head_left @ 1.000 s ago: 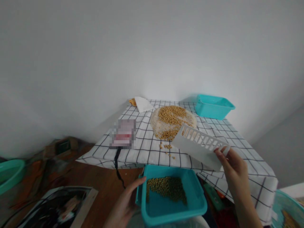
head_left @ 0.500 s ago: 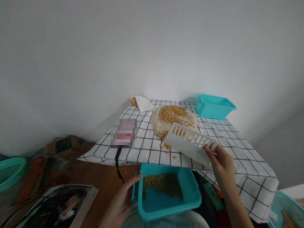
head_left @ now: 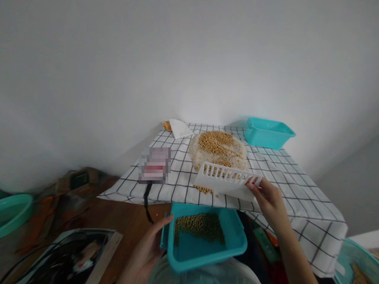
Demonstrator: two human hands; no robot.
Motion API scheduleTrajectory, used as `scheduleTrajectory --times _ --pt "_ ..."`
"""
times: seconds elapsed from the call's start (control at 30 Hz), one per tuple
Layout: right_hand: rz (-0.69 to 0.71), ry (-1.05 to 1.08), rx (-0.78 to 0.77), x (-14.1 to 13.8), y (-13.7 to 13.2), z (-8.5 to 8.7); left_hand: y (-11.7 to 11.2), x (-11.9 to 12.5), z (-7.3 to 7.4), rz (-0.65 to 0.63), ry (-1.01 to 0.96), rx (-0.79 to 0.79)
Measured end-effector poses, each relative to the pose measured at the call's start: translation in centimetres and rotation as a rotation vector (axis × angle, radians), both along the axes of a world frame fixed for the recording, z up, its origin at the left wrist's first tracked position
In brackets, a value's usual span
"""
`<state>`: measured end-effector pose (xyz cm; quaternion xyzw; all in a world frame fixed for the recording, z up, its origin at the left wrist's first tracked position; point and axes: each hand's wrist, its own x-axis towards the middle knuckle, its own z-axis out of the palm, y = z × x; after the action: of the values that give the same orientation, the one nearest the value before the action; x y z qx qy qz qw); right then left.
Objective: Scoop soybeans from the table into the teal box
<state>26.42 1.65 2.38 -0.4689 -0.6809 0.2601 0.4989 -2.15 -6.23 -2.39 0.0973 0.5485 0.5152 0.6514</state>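
Observation:
My right hand [head_left: 268, 197] grips one end of a white slotted plastic panel [head_left: 225, 186], which stands tilted on its long edge on the table. Behind the panel lies a round spread of white rice-like grains [head_left: 195, 154] topped with yellow soybeans [head_left: 216, 142]. A few loose soybeans [head_left: 204, 190] have collected in front of it, near the table's front edge. Below that edge, my left hand [head_left: 154, 240] holds the left side of a teal plastic bin [head_left: 204, 252], thumb over the rim. Inside the bin is a layer of beans [head_left: 201, 227], darker on the right.
An upright teal bin [head_left: 268, 134] stands at the table's back right. A white cloth or paper [head_left: 179, 129] lies at the back left. A blurred-out card with a black strap [head_left: 155, 165] rests on the checked tablecloth [head_left: 180, 185]. Basins flank the table on the floor.
My right hand has drawn the slotted panel toward the front edge and slightly left, with loose soybeans moving along. The held bin has shifted slightly left.

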Motion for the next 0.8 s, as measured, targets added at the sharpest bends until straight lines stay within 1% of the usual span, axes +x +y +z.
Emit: scheduleTrajectory --times 0.13,0.23,0.3,0.37,0.53,0.6,0.63,0.7,0.8 --pt "0.065 -0.047 0.002 0.6 -0.8 0.3 -0.2 0.0 0.3 0.029 0.075 0.005" --pt "0.108 -0.069 -0.008 1.2 -1.4 0.1 -0.1 0.0 0.1 0.036 0.084 0.004" --pt "0.101 -0.058 -0.008 1.8 -1.7 -0.2 -0.1 0.1 0.0 0.033 0.061 0.005" --pt "0.055 -0.024 0.005 2.4 -1.7 -0.6 -0.1 0.2 -0.1 0.02 0.017 0.006" --pt "-0.166 0.092 0.064 4.5 -1.1 -1.3 -0.1 0.5 -0.8 -0.034 -0.125 -0.012" --pt "-0.198 0.086 0.08 5.1 -0.8 -1.3 0.0 0.7 -1.2 -0.058 -0.167 -0.019" --pt "-0.185 0.061 0.084 5.2 -0.7 -1.2 0.0 0.8 -1.4 -0.065 -0.177 -0.018" --pt "-0.117 -0.025 0.084 5.0 -0.7 -1.2 0.1 1.0 -1.6 -0.068 -0.188 -0.016" --pt "-0.014 -0.122 0.097 3.7 -0.3 -1.1 0.0 1.3 -1.7 -0.055 -0.193 -0.035"
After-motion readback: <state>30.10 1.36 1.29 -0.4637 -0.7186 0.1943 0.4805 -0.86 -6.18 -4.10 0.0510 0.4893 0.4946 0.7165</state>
